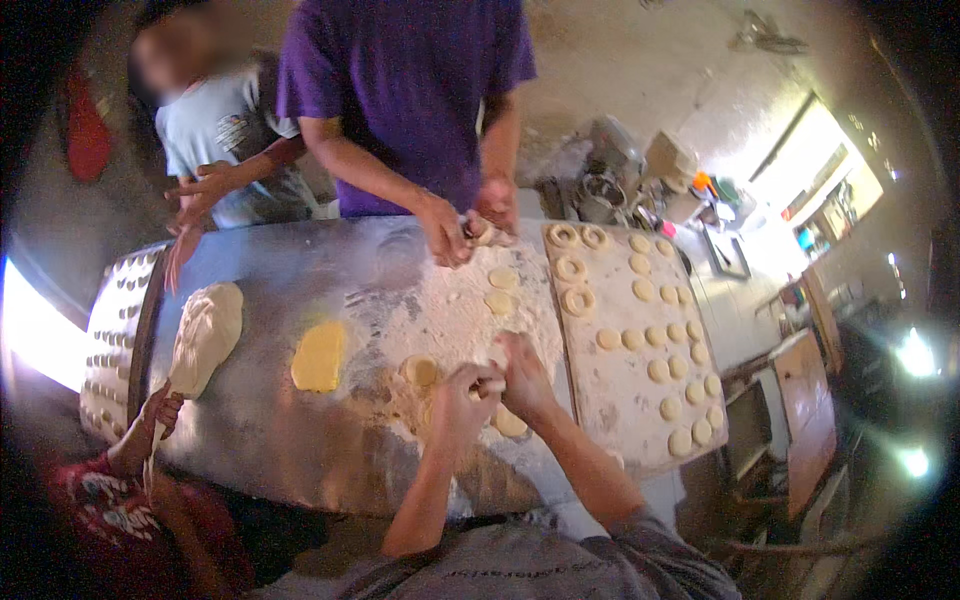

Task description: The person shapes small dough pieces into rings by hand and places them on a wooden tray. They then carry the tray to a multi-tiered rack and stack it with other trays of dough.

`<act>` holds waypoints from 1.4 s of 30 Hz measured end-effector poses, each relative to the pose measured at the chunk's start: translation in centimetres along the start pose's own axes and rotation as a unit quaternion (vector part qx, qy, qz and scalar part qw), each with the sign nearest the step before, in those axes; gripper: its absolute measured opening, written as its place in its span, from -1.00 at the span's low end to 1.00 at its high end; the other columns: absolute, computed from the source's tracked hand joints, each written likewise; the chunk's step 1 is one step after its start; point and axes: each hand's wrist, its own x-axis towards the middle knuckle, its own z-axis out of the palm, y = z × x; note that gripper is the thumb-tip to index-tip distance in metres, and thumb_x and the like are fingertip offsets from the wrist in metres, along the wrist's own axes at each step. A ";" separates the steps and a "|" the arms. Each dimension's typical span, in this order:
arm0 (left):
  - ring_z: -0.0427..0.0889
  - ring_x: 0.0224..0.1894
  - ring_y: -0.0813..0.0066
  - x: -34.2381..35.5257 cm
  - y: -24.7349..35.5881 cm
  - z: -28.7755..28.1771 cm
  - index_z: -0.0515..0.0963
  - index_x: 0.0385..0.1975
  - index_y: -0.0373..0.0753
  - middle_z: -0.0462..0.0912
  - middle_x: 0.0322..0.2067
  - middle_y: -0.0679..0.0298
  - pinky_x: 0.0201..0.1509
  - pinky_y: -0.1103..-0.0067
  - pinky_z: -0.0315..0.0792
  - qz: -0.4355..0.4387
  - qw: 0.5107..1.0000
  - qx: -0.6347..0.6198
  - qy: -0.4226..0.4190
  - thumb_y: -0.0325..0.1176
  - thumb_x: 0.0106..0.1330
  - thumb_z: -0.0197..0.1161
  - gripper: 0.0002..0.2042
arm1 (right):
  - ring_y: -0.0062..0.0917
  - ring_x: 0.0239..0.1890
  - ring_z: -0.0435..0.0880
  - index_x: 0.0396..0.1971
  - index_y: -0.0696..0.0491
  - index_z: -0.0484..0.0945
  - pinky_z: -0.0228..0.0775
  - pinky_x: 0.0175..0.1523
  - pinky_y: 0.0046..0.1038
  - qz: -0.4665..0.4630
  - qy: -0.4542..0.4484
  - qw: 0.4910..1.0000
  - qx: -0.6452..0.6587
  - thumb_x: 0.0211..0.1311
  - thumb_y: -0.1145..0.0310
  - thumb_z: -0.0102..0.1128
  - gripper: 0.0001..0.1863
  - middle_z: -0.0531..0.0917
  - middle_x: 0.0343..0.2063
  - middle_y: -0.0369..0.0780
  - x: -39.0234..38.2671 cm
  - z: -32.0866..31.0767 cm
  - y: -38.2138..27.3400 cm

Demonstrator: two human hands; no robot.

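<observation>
Flour-dusted metal table (300, 440) at frame centre, board (610, 400) of dough rounds to the right. Left hand (462, 400) and right hand (522, 372) pressed together, pinching a small dough piece (491, 384) mid-frame. Possibly squeezed too thin, torn, or stuck to fingers through scant flour.

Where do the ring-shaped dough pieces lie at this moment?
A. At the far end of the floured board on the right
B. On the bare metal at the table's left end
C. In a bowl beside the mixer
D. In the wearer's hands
A: the ring-shaped dough pieces sit at the far end of the floured board, beyond the rows of flat dough rounds on it.
</observation>
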 end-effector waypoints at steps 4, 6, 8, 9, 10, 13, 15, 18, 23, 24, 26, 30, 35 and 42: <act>0.54 -0.18 0.15 0.1 1.3 1.5 0.49 -0.11 -0.30 0.51 -0.20 0.15 -0.06 0.42 0.45 0.107 0.976 0.125 0.140 -0.68 0.06 0.14 -0.65 | -0.38 0.01 0.53 0.06 0.09 0.32 0.40 0.08 -0.32 0.123 -0.125 0.944 0.280 0.04 0.54 0.25 -0.47 0.51 -0.07 -0.17 0.1 -1.6 0.0; 0.54 -0.21 0.18 0.2 0.1 2.4 0.33 0.07 -0.25 0.51 -0.24 0.13 -0.03 0.38 0.43 0.163 0.968 0.088 0.167 -0.75 0.09 -0.01 -0.51 | -0.41 0.03 0.52 0.05 0.09 0.32 0.37 0.13 -0.35 0.153 -0.168 0.810 0.541 0.04 0.55 0.24 -0.48 0.52 -0.10 -0.20 -1.3 -1.5 1.6; 0.54 -0.22 0.23 0.0 -1.3 2.5 0.28 0.12 -0.25 0.50 -0.28 0.15 -0.05 0.37 0.44 0.138 0.981 -0.112 0.078 -0.76 0.09 -0.02 -0.47 | -0.45 0.02 0.51 0.02 0.08 0.34 0.36 0.11 -0.39 0.172 -0.127 0.664 0.716 0.10 0.61 0.13 -0.56 0.54 -0.14 -0.21 -1.9 -2.0 1.5; 0.55 -0.22 0.26 -0.3 -2.0 2.8 0.25 0.14 -0.24 0.50 -0.30 0.16 -0.06 0.37 0.45 0.120 0.970 -0.211 0.031 -0.76 0.09 -0.02 -0.46 | -0.45 -0.02 0.53 0.00 0.09 0.34 0.37 0.07 -0.40 0.173 -0.128 0.757 0.617 0.14 0.60 0.10 -0.60 0.55 -0.17 -0.22 -2.0 -2.7 1.6; 0.54 -0.30 0.35 -0.7 -1.7 3.8 0.17 0.18 -0.23 0.45 -0.38 0.24 -0.10 0.42 0.47 0.011 0.914 -0.404 0.044 -0.71 0.12 0.02 -0.44 | -0.46 -0.05 0.54 -0.01 0.10 0.35 0.37 0.03 -0.42 0.171 -0.125 0.836 0.506 0.17 0.58 0.08 -0.64 0.56 -0.20 -0.23 -2.0 -3.5 1.9; 0.52 -0.37 0.45 -0.8 0.2 4.9 0.15 0.16 -0.24 0.42 -0.46 0.26 -0.28 0.52 0.49 0.141 0.714 -0.685 -0.031 -0.57 0.15 0.11 -0.46 | -0.56 -0.34 0.54 0.13 0.11 0.27 0.34 -0.17 -0.53 0.085 -0.066 0.933 0.343 0.28 0.25 0.11 -0.52 0.55 -0.36 -0.30 -2.3 -4.1 0.9; 0.50 -0.46 0.48 -1.7 0.4 5.7 0.28 0.07 -0.26 0.39 -0.57 0.27 -0.47 0.57 0.41 0.041 0.869 -0.493 0.018 -0.24 0.39 0.02 -0.66 | -0.63 -0.43 0.49 0.24 0.12 0.16 0.31 -0.23 -0.58 0.036 -0.078 0.993 0.084 0.29 0.14 0.10 -0.37 0.53 -0.40 -0.33 -2.5 -4.9 -0.3; 0.37 -0.49 0.64 -2.5 1.0 7.2 0.38 -0.05 -0.25 0.28 -0.62 0.43 -0.52 0.65 0.26 0.013 0.980 -0.187 0.059 0.16 0.43 -0.12 -0.48 | -0.62 -0.49 0.43 0.36 0.02 -0.05 0.29 -0.30 -0.54 0.176 -0.047 0.809 0.559 0.37 -0.01 -0.04 -0.28 0.49 -0.54 -0.29 -4.7 -4.4 0.6; 0.55 -0.51 0.34 -2.2 2.2 10.6 0.41 -0.09 -0.25 0.53 -0.50 0.17 -0.40 0.46 0.42 0.064 0.995 -0.035 0.062 -0.06 0.52 -0.23 -0.62 | -0.54 -0.40 0.56 0.35 -0.03 0.02 0.42 -0.22 -0.51 0.208 -0.001 0.616 0.760 0.38 -0.12 -0.08 -0.29 0.58 -0.40 -0.16 -6.9 -9.3 1.6; 0.55 -0.51 0.31 -2.2 1.8 11.5 0.42 -0.10 -0.23 0.54 -0.49 0.16 -0.38 0.44 0.43 0.064 0.995 -0.057 0.057 -0.08 0.53 -0.22 -0.64 | -0.54 -0.45 0.55 0.33 -0.03 0.02 0.42 -0.23 -0.52 0.216 0.059 0.550 0.805 0.38 -0.06 -0.05 -0.32 0.59 -0.42 -0.15 -6.6 -9.7 1.9; 0.54 -0.51 0.29 -2.7 2.0 13.7 0.43 -0.13 -0.20 0.54 -0.47 0.14 -0.37 0.45 0.42 0.036 0.996 -0.071 0.051 -0.15 0.53 -0.21 -0.69 | -0.54 -0.44 0.56 0.33 -0.04 0.02 0.42 -0.23 -0.53 0.193 -0.047 0.813 0.548 0.38 0.00 -0.03 -0.35 0.59 -0.42 -0.15 -6.9 -10.2 3.6; 0.52 -0.53 0.31 -2.5 4.9 15.5 0.45 -0.19 -0.23 0.53 -0.47 0.15 -0.40 0.46 0.40 0.098 0.992 0.019 0.073 -0.25 0.52 -0.16 -0.76 | -0.50 -0.42 0.54 0.29 -0.05 0.04 0.37 -0.27 -0.50 0.223 -0.033 0.756 0.615 0.33 0.08 0.03 -0.37 0.55 -0.51 -0.20 -8.4 -10.9 7.8; 0.60 -0.49 0.22 -3.2 5.1 18.7 0.50 -0.18 -0.27 0.56 -0.51 0.08 -0.35 0.46 0.46 0.006 0.998 -0.049 0.050 -0.21 0.49 -0.11 -0.71 | -0.53 -0.50 0.55 0.13 -0.05 0.23 0.40 -0.36 -0.43 0.207 0.058 0.557 0.802 0.41 -0.10 -0.20 -0.50 0.56 -0.35 -0.20 -9.8 -15.1 7.1; 0.67 -0.39 -0.04 -3.3 7.3 20.6 0.48 -0.05 -0.18 0.64 -0.42 -0.02 -0.36 0.31 0.51 0.032 0.997 0.069 0.003 -0.10 0.51 -0.19 -0.64 | -0.50 -0.45 0.56 0.34 0.02 0.00 0.43 -0.39 -0.53 0.114 -0.021 0.629 0.769 0.37 -0.20 -0.25 -0.26 0.57 -0.44 -0.13 -11.7 -15.9 11.9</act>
